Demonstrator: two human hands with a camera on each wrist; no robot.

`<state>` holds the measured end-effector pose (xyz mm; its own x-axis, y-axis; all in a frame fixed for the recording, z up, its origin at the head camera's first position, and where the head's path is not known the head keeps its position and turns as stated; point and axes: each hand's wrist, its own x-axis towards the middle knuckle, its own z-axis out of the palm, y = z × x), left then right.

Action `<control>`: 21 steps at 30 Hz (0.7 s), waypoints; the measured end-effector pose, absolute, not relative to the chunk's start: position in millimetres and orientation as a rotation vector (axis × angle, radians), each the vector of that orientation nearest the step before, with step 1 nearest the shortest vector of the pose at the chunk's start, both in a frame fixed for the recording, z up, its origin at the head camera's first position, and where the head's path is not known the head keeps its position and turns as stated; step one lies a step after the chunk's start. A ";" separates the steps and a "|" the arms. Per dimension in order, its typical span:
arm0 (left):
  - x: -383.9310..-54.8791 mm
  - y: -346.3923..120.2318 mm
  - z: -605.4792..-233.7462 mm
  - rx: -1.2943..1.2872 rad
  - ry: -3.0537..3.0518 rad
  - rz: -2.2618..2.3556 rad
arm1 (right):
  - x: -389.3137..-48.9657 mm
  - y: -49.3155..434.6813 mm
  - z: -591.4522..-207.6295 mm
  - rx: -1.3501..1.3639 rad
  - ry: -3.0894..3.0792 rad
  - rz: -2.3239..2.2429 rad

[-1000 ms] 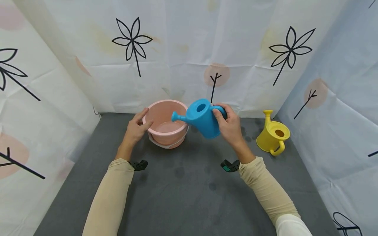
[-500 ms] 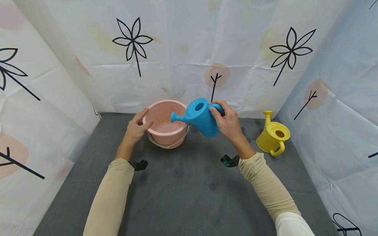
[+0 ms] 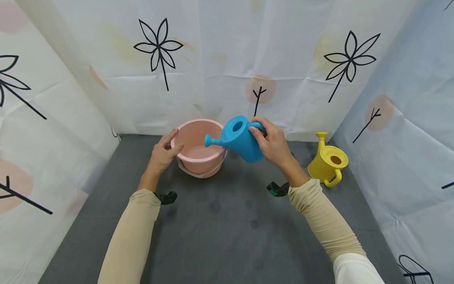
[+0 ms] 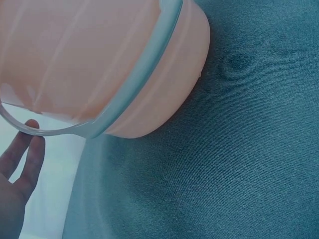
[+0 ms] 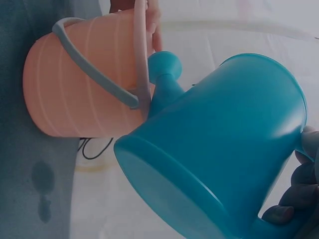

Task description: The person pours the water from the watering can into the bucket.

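Observation:
A pink bucket (image 3: pixel 200 159) with a grey handle (image 4: pixel 137 74) stands on the dark cloth. My left hand (image 3: pixel 161 156) holds its left rim, and two fingertips (image 4: pixel 36 144) touch that rim in the left wrist view. A blue watering can (image 3: pixel 241 138) hangs in the air right of the bucket. My right hand (image 3: pixel 274 144) grips it by the handle, thumb on the near side. The can tilts left, with its round spout head (image 5: pixel 166 64) over the bucket's right rim. No water is visible leaving the spout.
A yellow watering can (image 3: pixel 327 163) stands upright at the right on the dark grey cloth (image 3: pixel 220 236), beyond my right forearm. White patterned fabric walls (image 3: pixel 220 59) close in the back and both sides. Small dark wet spots mark the cloth.
My right hand has raised the blue watering can slightly and shifted it a little left, with somewhat more tilt. My left hand and the bucket stay in place.

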<state>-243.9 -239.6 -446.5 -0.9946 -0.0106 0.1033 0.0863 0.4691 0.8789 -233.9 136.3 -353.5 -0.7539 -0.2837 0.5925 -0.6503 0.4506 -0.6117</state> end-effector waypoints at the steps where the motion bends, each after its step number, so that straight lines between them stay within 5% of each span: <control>1: -244.1 -240.0 -446.6 -0.067 -2.608 -1.568 | -234.3 136.0 -352.3 0.792 -2.303 1.222; 21: -243.5 -240.1 -450.3 -0.088 -2.576 -1.587 | -235.6 131.9 -337.0 0.861 -2.424 1.005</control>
